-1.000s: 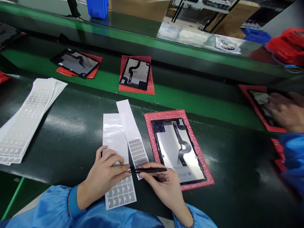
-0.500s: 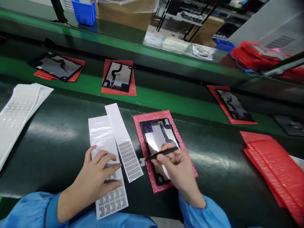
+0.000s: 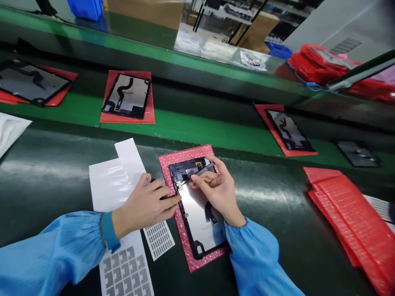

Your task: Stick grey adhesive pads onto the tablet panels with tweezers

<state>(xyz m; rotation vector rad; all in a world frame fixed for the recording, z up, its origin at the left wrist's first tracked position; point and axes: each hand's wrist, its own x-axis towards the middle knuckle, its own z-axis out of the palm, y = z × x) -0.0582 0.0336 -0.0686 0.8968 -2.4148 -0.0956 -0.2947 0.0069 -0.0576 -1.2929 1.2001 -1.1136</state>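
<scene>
A tablet panel (image 3: 197,213) with a black flex cable lies on a red bubble-wrap mat (image 3: 173,156) in front of me. My right hand (image 3: 217,191) pinches black tweezers (image 3: 199,172) whose tips touch the panel's upper left corner. My left hand (image 3: 148,203) rests with fingers together against the left edge of the mat and panel, lying over two white sticker sheets (image 3: 114,183). A sheet of grey square stickers (image 3: 125,273) shows below my left sleeve.
Three more panels on red mats lie on the green conveyor belt (image 3: 216,133): far left (image 3: 31,84), centre left (image 3: 128,96) and right (image 3: 288,130). A stack of red bubble mats (image 3: 354,218) sits at the right. A blue bin (image 3: 84,8) stands at the back.
My right hand carried the tweezers from the sticker sheets up to the panel's top left corner. My left hand slid right off the sticker sheet to the mat's edge. The view shifted right.
</scene>
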